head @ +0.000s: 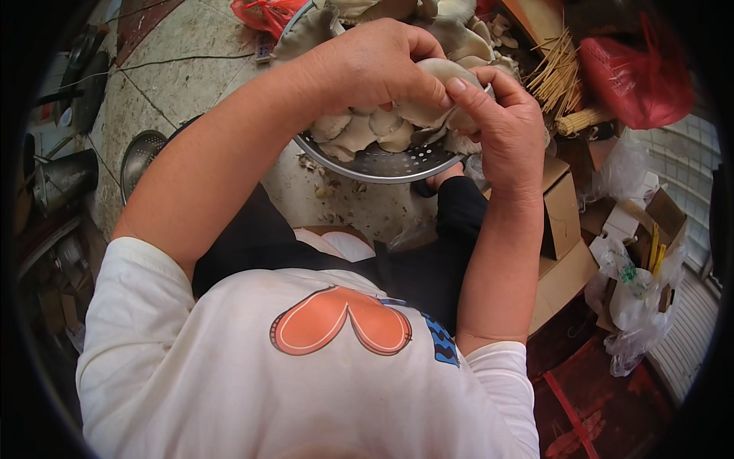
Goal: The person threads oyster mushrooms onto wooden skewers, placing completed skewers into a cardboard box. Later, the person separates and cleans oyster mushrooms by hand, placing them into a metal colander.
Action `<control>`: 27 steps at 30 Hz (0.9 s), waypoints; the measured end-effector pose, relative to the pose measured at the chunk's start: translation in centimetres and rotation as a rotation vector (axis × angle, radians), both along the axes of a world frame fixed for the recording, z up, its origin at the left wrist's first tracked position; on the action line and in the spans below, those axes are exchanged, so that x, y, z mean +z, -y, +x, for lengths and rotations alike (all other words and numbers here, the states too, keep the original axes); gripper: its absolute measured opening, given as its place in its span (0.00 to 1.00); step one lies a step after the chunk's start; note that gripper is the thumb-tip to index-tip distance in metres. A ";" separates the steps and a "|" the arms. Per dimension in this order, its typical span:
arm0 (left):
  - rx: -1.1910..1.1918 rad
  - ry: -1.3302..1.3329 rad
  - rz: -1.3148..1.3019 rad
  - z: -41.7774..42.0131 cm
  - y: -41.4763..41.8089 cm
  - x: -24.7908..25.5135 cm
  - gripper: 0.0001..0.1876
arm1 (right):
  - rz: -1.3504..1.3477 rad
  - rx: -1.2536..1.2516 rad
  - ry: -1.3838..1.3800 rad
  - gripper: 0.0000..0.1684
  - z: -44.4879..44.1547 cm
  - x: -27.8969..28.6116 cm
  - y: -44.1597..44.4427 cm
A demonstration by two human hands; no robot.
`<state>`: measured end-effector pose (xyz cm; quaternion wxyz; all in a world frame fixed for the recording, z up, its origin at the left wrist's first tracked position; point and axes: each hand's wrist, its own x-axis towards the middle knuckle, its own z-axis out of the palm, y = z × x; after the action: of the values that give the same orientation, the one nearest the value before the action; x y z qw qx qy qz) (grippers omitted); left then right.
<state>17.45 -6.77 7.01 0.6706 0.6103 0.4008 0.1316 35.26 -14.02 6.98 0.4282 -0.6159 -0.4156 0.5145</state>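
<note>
My left hand [373,69] and my right hand [507,120] meet over a perforated metal colander [378,175]. Between them is a pale grey oyster mushroom [447,70], pinched by the thumbs and fingers of both hands. The thumb tips almost touch, and the fingers hide part of the cap. Below, more oyster mushrooms [358,135] lie in the colander, covering much of its inside. Past my hands, large oyster mushroom caps [459,37] are heaped up beside a pale container rim [292,23], partly cut off by the top of the view.
Bundled thin sticks [553,77] and a red plastic bag [636,80] lie at upper right. Cardboard boxes [562,209] and clear plastic bags [642,287] crowd the right side. Another colander [140,155] is left of my arm. Scraps [327,192] litter the tiled floor.
</note>
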 end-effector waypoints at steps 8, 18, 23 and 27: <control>0.009 0.223 -0.186 -0.6 -0.5 -1.0 0.18 | 0.080 -0.006 -0.116 0.14 -0.2 0.3 0.1; 0.218 0.276 -0.199 -1.1 -1.5 -0.9 0.23 | 0.150 -0.254 -0.291 0.08 1.0 0.2 -0.5; 0.108 0.057 0.070 -0.2 -0.1 0.8 0.29 | -0.011 -0.083 -0.232 0.16 -0.4 -0.1 -0.2; -0.020 -0.023 0.302 -0.1 0.3 0.0 0.33 | 0.048 0.014 -0.027 0.19 -1.0 -1.1 -0.2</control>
<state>17.39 -7.03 7.01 0.5678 0.7095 0.3781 0.1768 34.23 -13.79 5.88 0.4446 -0.5957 -0.4262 0.5156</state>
